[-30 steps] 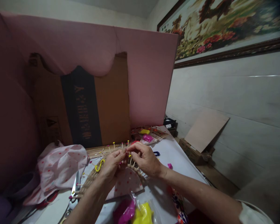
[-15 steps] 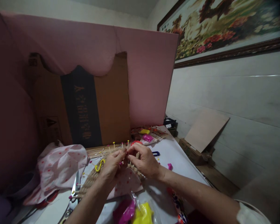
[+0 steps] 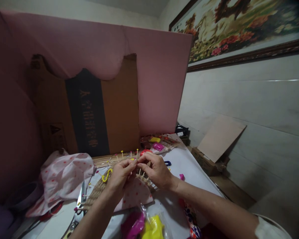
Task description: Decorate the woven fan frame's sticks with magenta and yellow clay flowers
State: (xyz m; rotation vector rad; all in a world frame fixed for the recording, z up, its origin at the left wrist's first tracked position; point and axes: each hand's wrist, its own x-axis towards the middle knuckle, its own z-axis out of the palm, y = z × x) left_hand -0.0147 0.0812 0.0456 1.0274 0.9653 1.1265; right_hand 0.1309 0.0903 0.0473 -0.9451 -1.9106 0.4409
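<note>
A fan-shaped woven craft piece (image 3: 96, 192) of brown cord lies on the table, with pale sticks poking from its edge. Small yellow and magenta balls cap the sticks. At its upper rim my left hand (image 3: 120, 174) and my right hand (image 3: 156, 171) meet, thumb and fingers of each pinched together. What sits between the fingertips is too small and hidden to make out. Pink dotted fabric (image 3: 137, 194) fills the middle of the piece, below my hands. A curled yellow clay strip (image 3: 106, 175) rests on the weave beside my left hand.
Scissors (image 3: 77, 215) and crumpled dotted cloth (image 3: 67, 172) lie on the left. Bags of magenta clay (image 3: 133, 225) and yellow clay (image 3: 153, 229) are in front. A cardboard panel (image 3: 122, 109) stands behind. Clay packets (image 3: 158, 146) lie at the back of the white table (image 3: 199, 179).
My hands stay together at the rim, with only a slight shift of the fingers. The camera view has moved a little.
</note>
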